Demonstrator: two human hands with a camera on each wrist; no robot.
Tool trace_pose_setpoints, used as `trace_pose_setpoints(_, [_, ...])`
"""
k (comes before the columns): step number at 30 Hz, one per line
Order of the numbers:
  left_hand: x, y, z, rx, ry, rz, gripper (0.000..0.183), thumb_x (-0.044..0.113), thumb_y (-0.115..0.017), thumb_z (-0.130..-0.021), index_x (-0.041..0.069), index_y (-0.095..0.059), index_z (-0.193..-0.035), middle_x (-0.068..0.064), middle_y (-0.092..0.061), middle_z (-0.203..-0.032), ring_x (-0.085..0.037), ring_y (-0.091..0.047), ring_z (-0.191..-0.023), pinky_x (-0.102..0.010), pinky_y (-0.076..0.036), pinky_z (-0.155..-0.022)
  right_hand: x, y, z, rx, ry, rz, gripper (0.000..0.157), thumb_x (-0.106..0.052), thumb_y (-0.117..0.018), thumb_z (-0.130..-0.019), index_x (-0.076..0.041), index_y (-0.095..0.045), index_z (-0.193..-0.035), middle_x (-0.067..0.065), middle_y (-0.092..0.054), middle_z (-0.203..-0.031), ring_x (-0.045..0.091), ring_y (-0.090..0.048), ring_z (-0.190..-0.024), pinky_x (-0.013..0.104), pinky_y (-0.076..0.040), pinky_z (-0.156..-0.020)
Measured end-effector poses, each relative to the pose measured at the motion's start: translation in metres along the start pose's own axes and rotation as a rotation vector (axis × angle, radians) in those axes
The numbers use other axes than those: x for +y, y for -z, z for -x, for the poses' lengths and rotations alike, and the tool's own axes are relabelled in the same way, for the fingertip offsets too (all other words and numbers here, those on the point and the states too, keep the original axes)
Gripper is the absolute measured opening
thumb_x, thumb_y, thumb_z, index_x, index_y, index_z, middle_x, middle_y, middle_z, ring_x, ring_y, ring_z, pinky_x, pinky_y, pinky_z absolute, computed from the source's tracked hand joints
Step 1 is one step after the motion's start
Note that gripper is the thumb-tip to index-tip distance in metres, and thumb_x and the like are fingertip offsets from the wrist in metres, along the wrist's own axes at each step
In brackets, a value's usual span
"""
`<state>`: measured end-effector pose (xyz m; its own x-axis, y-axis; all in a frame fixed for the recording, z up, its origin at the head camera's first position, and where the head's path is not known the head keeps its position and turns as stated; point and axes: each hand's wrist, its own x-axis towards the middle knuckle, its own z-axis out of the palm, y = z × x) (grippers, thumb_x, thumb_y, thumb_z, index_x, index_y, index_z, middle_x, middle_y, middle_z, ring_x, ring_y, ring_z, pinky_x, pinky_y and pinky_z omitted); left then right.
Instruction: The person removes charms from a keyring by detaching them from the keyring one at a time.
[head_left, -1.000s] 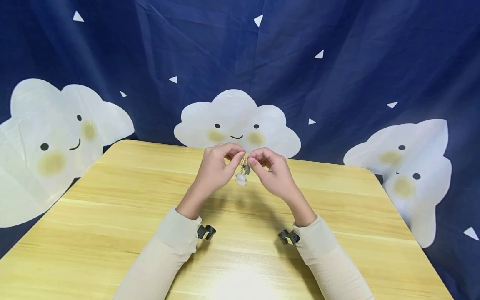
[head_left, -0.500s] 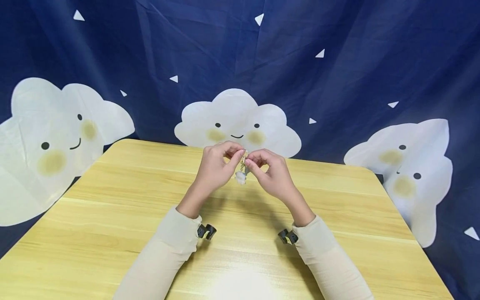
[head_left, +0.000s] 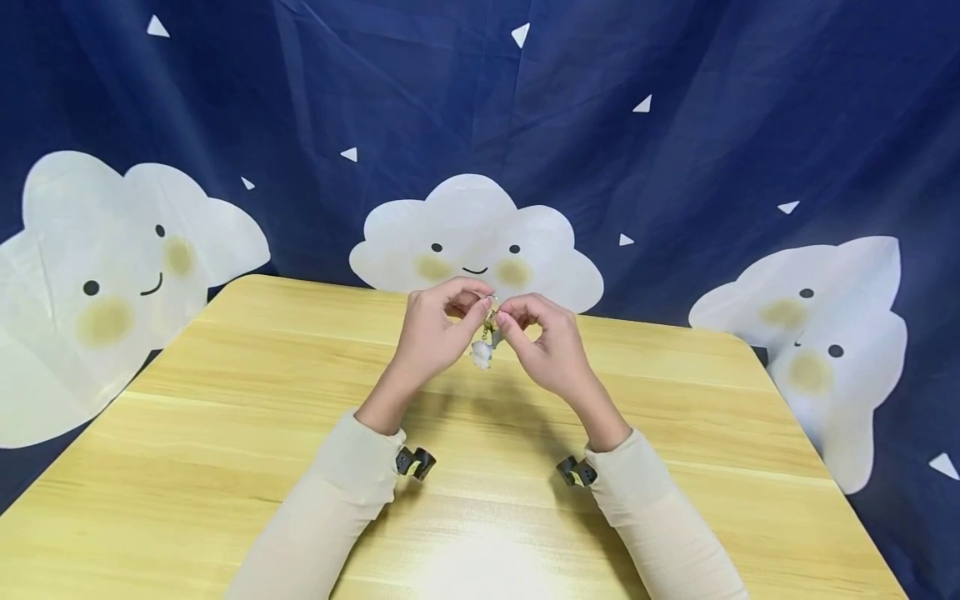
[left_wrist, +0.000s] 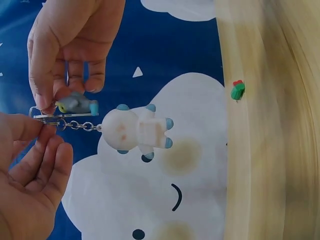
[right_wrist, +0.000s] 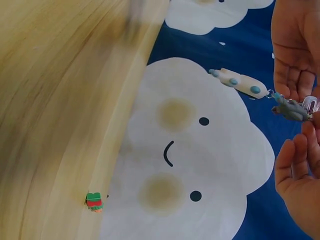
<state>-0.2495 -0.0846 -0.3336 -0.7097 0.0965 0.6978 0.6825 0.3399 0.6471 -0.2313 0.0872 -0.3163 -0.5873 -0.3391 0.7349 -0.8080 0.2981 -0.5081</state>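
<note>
Both hands are raised over the far part of the table, fingertips close together at a keychain. My left hand (head_left: 438, 332) pinches its metal ring (left_wrist: 47, 119) between thumb and fingers. Across from it, my right hand (head_left: 546, 342) pinches at the same ring and clasp, right by a small grey figurine charm (left_wrist: 79, 103) with blue tips. From a short silver chain (left_wrist: 80, 126) hangs a white figurine charm (left_wrist: 137, 129) with blue ears and feet, below the left fingertips in the head view. Fingers partly hide the ring, and most of the grey charm in the head view.
The wooden table (head_left: 480, 442) spreads beneath both forearms. A small green and red object (left_wrist: 238, 91) sits near the table's far edge in the wrist views. Behind the table hangs a dark blue curtain (head_left: 420, 92) printed with white clouds. Each sleeve carries a black wrist camera (head_left: 415, 462).
The right fingertips have shifted slightly at the ring, and the grey charm is now more covered by them. The left hand keeps its pinch, and the white charm still hangs.
</note>
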Motion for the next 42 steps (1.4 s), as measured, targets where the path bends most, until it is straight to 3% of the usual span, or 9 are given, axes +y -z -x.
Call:
trace_pose_setpoints(4, [0.0,0.002,0.0,-0.014,0.025,-0.009,0.009,0.02,-0.069,-0.088,0.012,-0.071,-0.089,0.006,-0.07,-0.073,-0.006,-0.063,-0.062,-0.026,-0.052,-0.058,-0.001,0.001,-0.001,0.019,0.006,-0.004,0.005,0.008,-0.061,-0.086,0.004,-0.064,-0.085,0.012,-0.061,-0.074,0.018,-0.054,-0.067,0.029,-0.049,-0.063])
trace_pose_setpoints(8, [-0.001,0.003,0.001,-0.014,0.047,-0.033,0.009,0.023,-0.07,-0.087,0.014,-0.072,-0.086,0.008,-0.07,-0.073,-0.004,-0.061,-0.061,-0.026,-0.051,-0.055,-0.002,0.002,-0.002,0.017,-0.012,-0.005,0.005,0.008,-0.062,-0.086,0.004,-0.064,-0.085,0.012,-0.061,-0.073,0.019,-0.054,-0.067,0.029,-0.049,-0.064])
trace_pose_setpoints(15, [-0.003,0.004,0.0,0.006,0.084,0.027,0.009,0.023,-0.07,-0.088,0.014,-0.072,-0.086,0.006,-0.07,-0.074,-0.008,-0.061,-0.063,-0.027,-0.051,-0.059,-0.002,0.002,-0.001,-0.008,-0.02,0.006,0.003,0.004,-0.065,-0.085,0.006,-0.066,-0.087,0.012,-0.061,-0.073,0.02,-0.055,-0.065,0.025,-0.045,-0.063])
trace_pose_setpoints(22, [-0.001,0.004,0.0,-0.011,0.102,0.038,0.008,0.02,-0.068,-0.089,0.014,-0.071,-0.094,0.005,-0.07,-0.075,-0.008,-0.063,-0.066,-0.028,-0.053,-0.061,-0.003,0.002,-0.001,0.01,-0.017,0.0,0.005,0.008,-0.064,-0.083,0.004,-0.066,-0.085,0.012,-0.061,-0.072,0.019,-0.055,-0.066,0.041,-0.049,-0.06])
trace_pose_setpoints(26, [0.0,0.004,0.001,-0.033,0.113,0.019,0.007,0.019,-0.068,-0.088,0.015,-0.072,-0.092,0.007,-0.07,-0.075,-0.007,-0.063,-0.065,-0.027,-0.053,-0.061,-0.002,0.003,-0.001,0.029,-0.003,0.015,0.006,0.009,-0.064,-0.082,0.003,-0.067,-0.083,0.011,-0.061,-0.071,0.018,-0.055,-0.065,0.03,-0.048,-0.062])
trace_pose_setpoints(29, [-0.001,0.004,0.001,-0.045,0.082,-0.009,0.006,0.018,-0.068,-0.088,0.014,-0.072,-0.091,0.007,-0.07,-0.077,-0.006,-0.063,-0.066,-0.026,-0.053,-0.061,-0.001,0.004,-0.001,0.038,-0.002,0.027,0.007,0.008,-0.064,-0.082,0.003,-0.067,-0.082,0.01,-0.061,-0.071,0.017,-0.054,-0.066,0.024,-0.045,-0.062])
trace_pose_setpoints(36, [-0.002,0.003,-0.001,-0.064,-0.103,-0.096,0.002,0.008,-0.068,-0.086,0.007,-0.066,-0.087,0.003,-0.066,-0.073,-0.006,-0.06,-0.066,-0.022,-0.052,-0.064,0.004,0.006,0.0,0.032,-0.01,0.027,0.008,0.006,-0.063,-0.083,0.0,-0.068,-0.081,0.007,-0.06,-0.07,0.016,-0.053,-0.067,0.027,-0.044,-0.062])
trace_pose_setpoints(39, [-0.003,0.002,-0.001,-0.075,-0.114,-0.107,0.005,0.007,-0.067,-0.086,0.009,-0.063,-0.085,0.004,-0.064,-0.073,-0.006,-0.059,-0.067,-0.022,-0.052,-0.064,0.018,0.005,0.003,0.021,-0.024,0.042,0.007,0.0,-0.064,-0.085,-0.005,-0.069,-0.082,0.003,-0.06,-0.071,0.014,-0.053,-0.067,0.029,-0.043,-0.058])
trace_pose_setpoints(42, [-0.002,0.001,-0.001,-0.089,-0.097,-0.112,0.005,0.007,-0.065,-0.086,0.009,-0.062,-0.085,0.004,-0.063,-0.074,-0.007,-0.059,-0.068,-0.022,-0.052,-0.066,0.016,0.007,0.002,0.005,-0.035,0.049,0.007,-0.001,-0.064,-0.086,-0.005,-0.069,-0.083,0.003,-0.061,-0.071,0.014,-0.053,-0.066,0.031,-0.043,-0.054])
